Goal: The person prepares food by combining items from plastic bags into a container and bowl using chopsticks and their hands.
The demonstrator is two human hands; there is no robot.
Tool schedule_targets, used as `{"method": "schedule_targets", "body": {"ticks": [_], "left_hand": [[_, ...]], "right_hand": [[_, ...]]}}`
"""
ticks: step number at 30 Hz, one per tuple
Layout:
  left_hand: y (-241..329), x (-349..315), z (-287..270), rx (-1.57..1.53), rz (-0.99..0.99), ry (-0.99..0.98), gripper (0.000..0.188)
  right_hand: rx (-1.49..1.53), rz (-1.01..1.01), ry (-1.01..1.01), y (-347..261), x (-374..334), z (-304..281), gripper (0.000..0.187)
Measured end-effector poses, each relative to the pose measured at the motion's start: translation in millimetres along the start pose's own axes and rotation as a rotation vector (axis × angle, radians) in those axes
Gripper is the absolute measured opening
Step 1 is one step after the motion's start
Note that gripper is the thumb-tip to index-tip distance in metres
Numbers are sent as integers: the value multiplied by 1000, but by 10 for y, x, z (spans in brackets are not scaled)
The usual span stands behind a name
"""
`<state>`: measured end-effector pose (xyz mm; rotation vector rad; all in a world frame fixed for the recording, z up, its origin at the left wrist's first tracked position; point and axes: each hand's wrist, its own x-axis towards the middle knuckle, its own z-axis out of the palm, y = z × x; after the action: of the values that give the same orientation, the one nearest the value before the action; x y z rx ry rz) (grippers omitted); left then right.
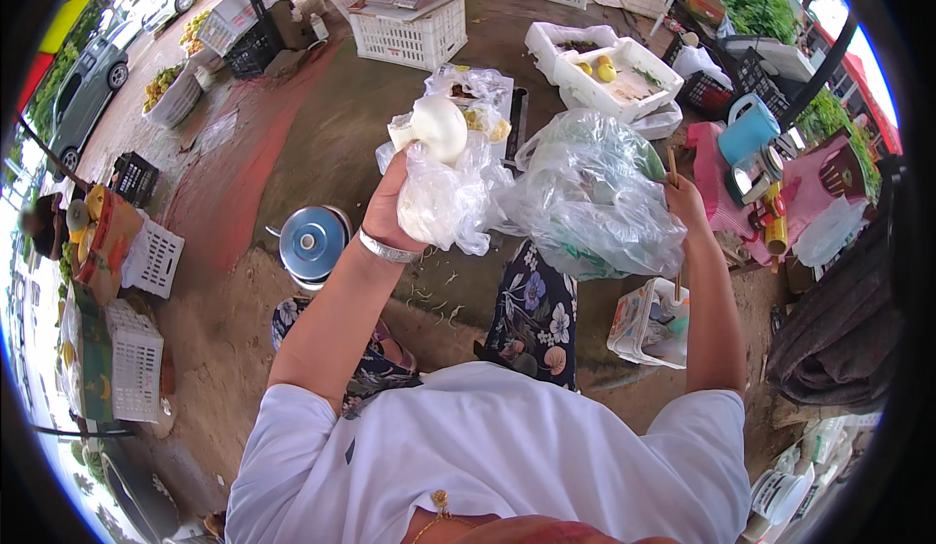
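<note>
Left hand (395, 203): raised at centre of the frame, fingers curled shut around a white plastic bag (444, 203); silver bracelet (385, 249) on the wrist.
White round object (439, 127): sits at the top of the white bag, just above the left hand; kind not clear.
Right hand (685, 203): raised right of centre, mostly hidden behind a clear plastic bag (595, 198); closed on a thin wooden stick (673, 169) and the bag's edge, exact finger spread impossible to tell.
Clear bag: bulging, with green contents showing through; touches the white bag in the middle of the frame.
Lap: dark floral fabric (534, 315) below both bags.
Ground, left of centre: round blue metal lid (312, 244).
Upper centre: white plastic crate (414, 32) with a scale on it.
Upper right: white foam box (624, 81) holding yellow fruit (606, 71); blue jug (749, 127) further right.
Left edge: white baskets (136, 359) on the dirt.
</note>
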<state>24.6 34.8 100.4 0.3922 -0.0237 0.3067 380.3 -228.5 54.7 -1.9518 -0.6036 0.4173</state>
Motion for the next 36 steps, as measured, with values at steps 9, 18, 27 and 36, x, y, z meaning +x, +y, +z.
{"method": "schedule_targets", "body": {"ticks": [9,18,27,36], "left_hand": [[755,-553,-70,93,156,-228,56],[1218,-1404,-421,-100,609,163,48],[1280,-1429,-983,-162,672,322,51],[1291,-1286,-1002,-110,706,337,47]], "right_hand": [[-76,-109,-264,-167,219,353,19],[-388,-154,-636,-920,-345,2137,34],[-575,-311,-830,-259,-643,3516,32],[-526,-248,-837,1078,-627,4414,30]]}}
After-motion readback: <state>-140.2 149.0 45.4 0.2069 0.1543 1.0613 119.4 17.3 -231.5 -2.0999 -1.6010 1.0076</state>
